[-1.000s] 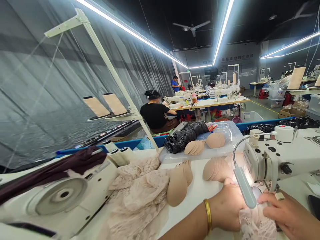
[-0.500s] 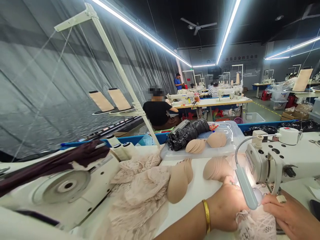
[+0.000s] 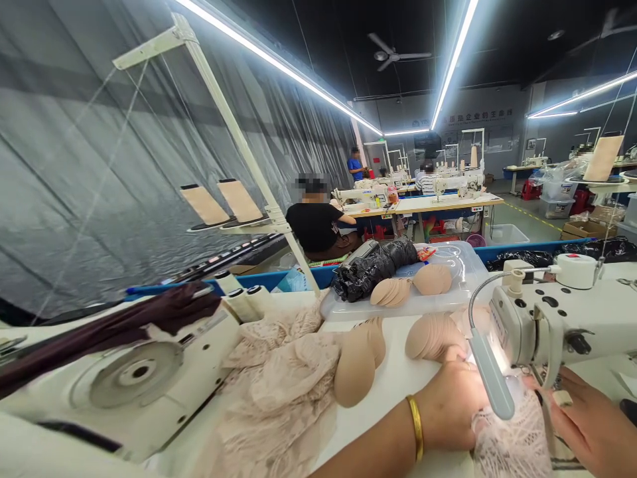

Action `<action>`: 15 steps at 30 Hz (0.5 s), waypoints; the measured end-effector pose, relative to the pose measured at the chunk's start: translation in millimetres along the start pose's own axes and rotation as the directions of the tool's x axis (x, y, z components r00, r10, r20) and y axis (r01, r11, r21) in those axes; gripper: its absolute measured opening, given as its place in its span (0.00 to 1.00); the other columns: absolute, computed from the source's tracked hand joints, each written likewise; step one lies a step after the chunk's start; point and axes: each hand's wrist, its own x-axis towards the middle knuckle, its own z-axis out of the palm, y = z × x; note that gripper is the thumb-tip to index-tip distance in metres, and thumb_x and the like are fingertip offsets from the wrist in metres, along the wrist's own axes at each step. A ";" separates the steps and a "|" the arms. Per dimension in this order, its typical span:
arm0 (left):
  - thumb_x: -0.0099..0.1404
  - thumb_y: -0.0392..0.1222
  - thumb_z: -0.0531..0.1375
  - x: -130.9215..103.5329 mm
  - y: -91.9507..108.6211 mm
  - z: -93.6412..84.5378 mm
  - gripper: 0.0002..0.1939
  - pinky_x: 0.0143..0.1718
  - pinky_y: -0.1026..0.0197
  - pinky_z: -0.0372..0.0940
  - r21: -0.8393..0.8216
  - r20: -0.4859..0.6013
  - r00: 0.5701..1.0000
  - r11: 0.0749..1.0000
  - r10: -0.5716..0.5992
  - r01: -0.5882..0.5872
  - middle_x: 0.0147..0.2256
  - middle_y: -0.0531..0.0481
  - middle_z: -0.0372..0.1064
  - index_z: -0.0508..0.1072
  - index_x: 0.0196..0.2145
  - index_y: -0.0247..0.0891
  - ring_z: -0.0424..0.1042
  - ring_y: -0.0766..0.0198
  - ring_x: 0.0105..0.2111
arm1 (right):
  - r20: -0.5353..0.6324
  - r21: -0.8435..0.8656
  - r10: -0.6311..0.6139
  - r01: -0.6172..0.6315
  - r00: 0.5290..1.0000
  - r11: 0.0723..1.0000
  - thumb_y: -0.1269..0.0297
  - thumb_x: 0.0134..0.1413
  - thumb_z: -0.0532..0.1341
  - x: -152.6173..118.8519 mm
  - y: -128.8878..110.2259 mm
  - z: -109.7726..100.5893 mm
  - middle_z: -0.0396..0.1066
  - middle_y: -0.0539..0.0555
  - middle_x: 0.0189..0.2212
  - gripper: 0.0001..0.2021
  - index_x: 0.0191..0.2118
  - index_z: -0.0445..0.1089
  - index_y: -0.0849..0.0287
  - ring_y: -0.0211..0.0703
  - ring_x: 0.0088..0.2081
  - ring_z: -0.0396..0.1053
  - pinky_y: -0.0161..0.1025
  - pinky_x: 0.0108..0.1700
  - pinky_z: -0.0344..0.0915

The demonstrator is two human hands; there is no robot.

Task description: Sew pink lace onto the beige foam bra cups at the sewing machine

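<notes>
Pale lace fabric (image 3: pixel 512 435) lies under the head of the white sewing machine (image 3: pixel 587 315) at the right. My left hand (image 3: pixel 455 405), with a gold bangle at the wrist, presses against the left side of the lace; its fingertips are partly hidden behind the grey lamp (image 3: pixel 490 375). My right hand (image 3: pixel 582 418) is on the right of the lace, beside the needle area, its fingers partly behind the machine's parts. Just beyond my left hand sits a fanned stack of beige pads (image 3: pixel 432 336).
More beige pads (image 3: pixel 355 368) lie beside heaped lace (image 3: pixel 283 385) left of centre. A clear plastic lid (image 3: pixel 462 265) carries a black plastic bundle (image 3: pixel 375 265) and pads. A thread stand (image 3: pixel 239 126) rises at the left. A person in black (image 3: pixel 316 222) sits beyond.
My right hand has moved slightly right and up, nearer the machine's needle area. The lace between my hands looks more spread out. My left hand has barely shifted.
</notes>
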 end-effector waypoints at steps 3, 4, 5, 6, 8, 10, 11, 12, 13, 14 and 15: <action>0.60 0.36 0.61 -1.2 0.9 -1.7 0.08 0.45 0.48 0.52 -0.076 -0.002 1.000 0.997 -0.005 0.004 0.38 0.54 0.76 0.63 0.31 0.39 0.73 0.57 0.40 | -0.112 -0.016 -0.033 0.031 0.993 0.999 0.69 0.71 0.53 1.0 -5.0 -3.1 0.84 0.59 0.48 0.18 0.50 0.81 0.54 0.56 0.52 0.83 0.46 0.50 0.83; 0.61 0.37 0.61 -1.9 0.6 -2.0 0.07 0.45 0.48 0.52 -0.079 -0.001 1.000 0.997 0.001 -0.001 0.37 0.54 0.75 0.63 0.31 0.39 0.72 0.57 0.39 | -0.163 -0.026 -0.054 0.051 0.985 0.998 0.69 0.70 0.53 1.2 -6.6 -4.8 0.85 0.58 0.47 0.18 0.51 0.80 0.53 0.56 0.51 0.83 0.46 0.49 0.83; 0.63 0.38 0.61 -2.9 0.0 -2.3 0.07 0.44 0.48 0.51 -0.078 -0.003 1.000 0.997 0.011 -0.011 0.37 0.54 0.75 0.64 0.31 0.40 0.72 0.57 0.39 | -0.205 -0.029 -0.082 0.078 0.975 0.997 0.69 0.69 0.54 1.6 -8.4 -6.9 0.85 0.56 0.45 0.18 0.54 0.79 0.52 0.55 0.49 0.83 0.46 0.48 0.83; 0.64 0.38 0.60 -4.2 -0.6 -2.4 0.06 0.44 0.48 0.51 -0.076 -0.007 1.000 0.997 0.023 -0.023 0.38 0.54 0.75 0.65 0.32 0.40 0.72 0.57 0.39 | -0.229 -0.018 -0.108 0.107 0.967 0.994 0.70 0.68 0.55 2.4 -10.6 -9.5 0.85 0.54 0.45 0.19 0.57 0.77 0.51 0.54 0.48 0.83 0.45 0.49 0.82; 0.65 0.39 0.60 -7.5 -1.1 -2.6 0.03 0.46 0.48 0.52 -0.076 -0.014 0.999 0.997 0.032 -0.033 0.39 0.55 0.75 0.67 0.35 0.41 0.72 0.57 0.40 | -0.212 0.038 -0.159 0.171 0.964 0.985 0.69 0.68 0.58 5.8 -17.3 -15.5 0.85 0.52 0.47 0.22 0.64 0.71 0.49 0.53 0.48 0.83 0.45 0.52 0.79; 0.66 0.41 0.61 -10.7 1.0 -2.4 0.03 0.48 0.46 0.52 -0.059 -0.012 1.000 0.998 -0.011 0.010 0.42 0.53 0.76 0.71 0.39 0.42 0.72 0.55 0.41 | -0.153 0.114 -0.217 0.236 0.964 0.965 0.63 0.68 0.62 12.0 -27.4 -20.7 0.84 0.54 0.52 0.23 0.67 0.68 0.50 0.53 0.49 0.82 0.45 0.53 0.77; 0.67 0.43 0.61 -11.6 3.5 -2.0 0.05 0.49 0.45 0.52 -0.036 -0.004 0.998 0.998 -0.059 0.059 0.43 0.51 0.76 0.72 0.40 0.43 0.71 0.53 0.42 | -0.120 0.144 -0.236 0.252 0.964 0.957 0.59 0.67 0.64 15.5 -33.2 -22.1 0.82 0.56 0.55 0.25 0.67 0.67 0.50 0.54 0.50 0.82 0.45 0.52 0.77; 0.68 0.46 0.61 -11.8 7.1 -1.5 0.08 0.49 0.44 0.53 -0.005 0.008 0.993 0.993 -0.119 0.119 0.44 0.48 0.76 0.74 0.42 0.43 0.71 0.51 0.42 | -0.084 0.164 -0.242 0.253 0.967 0.953 0.56 0.66 0.66 19.0 -38.8 -22.2 0.82 0.57 0.56 0.26 0.66 0.67 0.50 0.55 0.50 0.82 0.44 0.50 0.77; 0.68 0.48 0.60 -11.2 11.5 -0.8 0.11 0.49 0.43 0.53 0.027 0.021 0.984 0.984 -0.179 0.178 0.45 0.44 0.76 0.75 0.44 0.42 0.70 0.49 0.43 | -0.046 0.173 -0.232 0.237 0.972 0.956 0.56 0.65 0.67 21.9 -44.0 -21.1 0.82 0.56 0.54 0.25 0.65 0.68 0.50 0.54 0.49 0.81 0.43 0.48 0.77; 0.69 0.50 0.60 -9.7 16.7 0.1 0.13 0.49 0.42 0.54 0.056 0.033 0.973 0.972 -0.229 0.227 0.45 0.41 0.75 0.76 0.45 0.41 0.69 0.47 0.43 | -0.008 0.175 -0.204 0.203 0.979 0.964 0.59 0.65 0.67 24.0 -48.3 -18.8 0.82 0.55 0.51 0.22 0.62 0.70 0.50 0.53 0.47 0.81 0.41 0.45 0.76; 0.69 0.51 0.60 -7.6 22.1 1.0 0.16 0.49 0.42 0.55 0.077 0.043 0.963 0.962 -0.265 0.261 0.46 0.39 0.75 0.76 0.47 0.39 0.69 0.46 0.44 | 0.026 0.167 -0.172 0.165 0.985 0.972 0.64 0.66 0.65 25.2 -51.4 -15.6 0.82 0.53 0.46 0.16 0.58 0.72 0.50 0.51 0.45 0.81 0.40 0.42 0.75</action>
